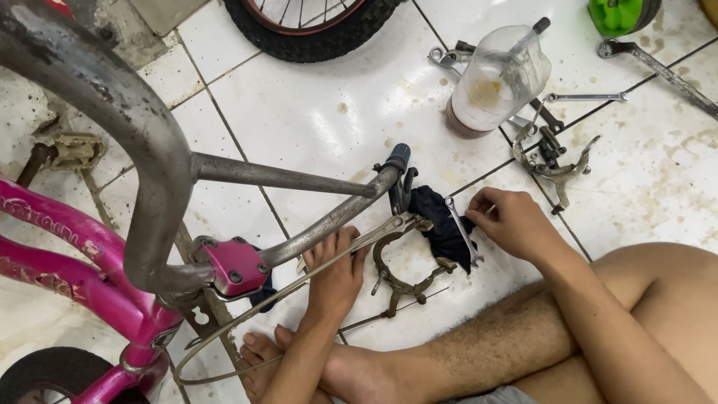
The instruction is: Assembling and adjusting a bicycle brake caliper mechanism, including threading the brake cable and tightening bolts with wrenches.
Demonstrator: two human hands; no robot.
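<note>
1. The left hand [336, 273] is closed around the brake lever end of the grey metal handlebar [329, 217] of the pink child's bicycle [75, 254].
2. The right hand [512, 221] pinches a slim silver spanner [464, 232] that lies across a dark cloth [437, 213] on the white tiled floor [329, 105].
3. A rusty brake caliper [396, 277] lies on the floor between the two hands, just below the cloth.
4. A thin cable [247, 318] loops from the lever down toward the bicycle frame.
5. Farther off stand a clear plastic jar [493, 78], a second brake caliper [553, 161] and a long wrench [662, 71].
</note>
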